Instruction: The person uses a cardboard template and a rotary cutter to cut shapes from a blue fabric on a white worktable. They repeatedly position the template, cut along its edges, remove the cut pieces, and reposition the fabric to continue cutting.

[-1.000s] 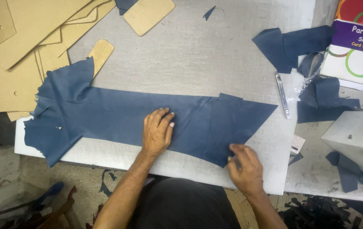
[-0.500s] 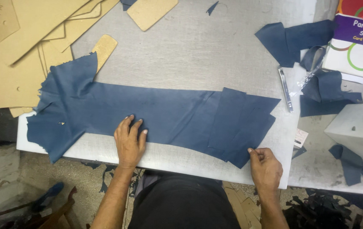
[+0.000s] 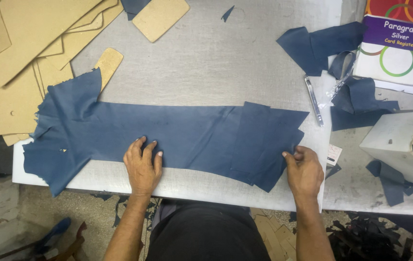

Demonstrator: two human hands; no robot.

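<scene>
Blue leather strip (image 3: pixel 177 133) flat on white board (image 3: pixel 206 63); left hand (image 3: pixel 142 166) spread, pressing; right hand (image 3: pixel 304 170) pinching folded end.

A long strip of blue fabric (image 3: pixel 168 133) lies across the grey tabletop (image 3: pixel 206 63). The left hand (image 3: pixel 142 166) presses flat on its near edge, while the right hand (image 3: pixel 304 170) pinches the folded right end; tan cardboard patterns (image 3: pixel 18 58) lie at the far left.

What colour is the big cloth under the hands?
Dark blue cloth, plain, seen best in the head view.

matt blue leather strip (image 3: pixel 168 133), rough grey cutting board (image 3: pixel 206 58), tan cardboard templates (image 3: pixel 32 43), shiny metal knife (image 3: pixel 313 100)
</scene>
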